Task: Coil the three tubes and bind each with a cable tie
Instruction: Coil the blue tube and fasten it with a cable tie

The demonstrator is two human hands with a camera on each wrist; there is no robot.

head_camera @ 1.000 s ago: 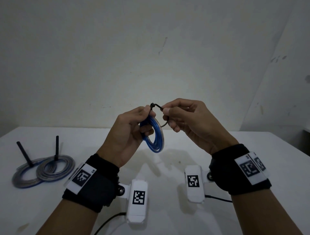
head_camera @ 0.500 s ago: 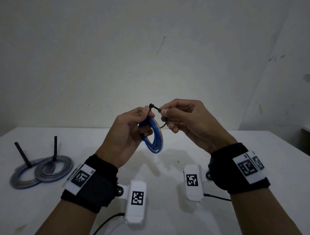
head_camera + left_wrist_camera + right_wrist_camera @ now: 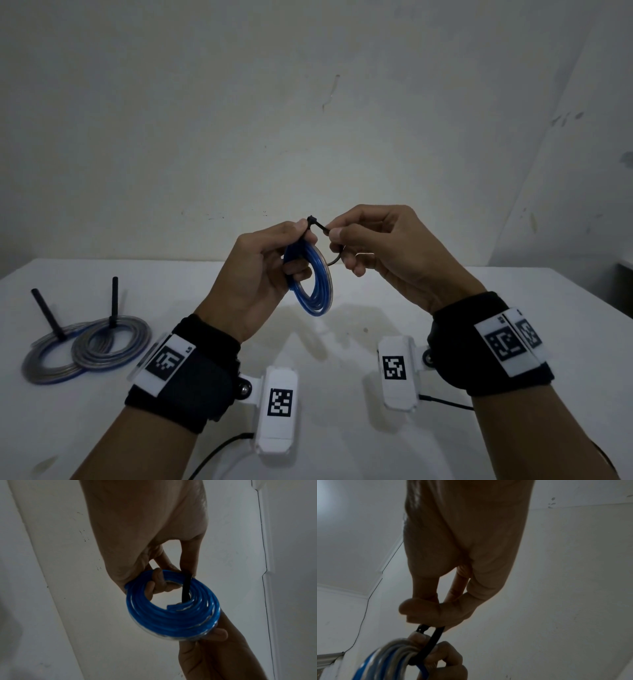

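My left hand grips a coiled blue tube upright above the table, fingers through its middle; the left wrist view shows the blue coil with a black cable tie crossing it. The cable tie loops over the coil's top. My right hand pinches the tie's tail between thumb and forefinger just right of the tie's head. In the right wrist view the black tie runs from my right fingers down to the coil.
Two grey-blue coiled tubes lie overlapping at the table's left, each bound with a black cable tie whose tail sticks up. The white table meets a plain wall behind. Camera cables trail from both wrists near the front edge.
Both hands stayed almost in place; the right hand shifted slightly right along the tie's tail, and the view drifted a little.
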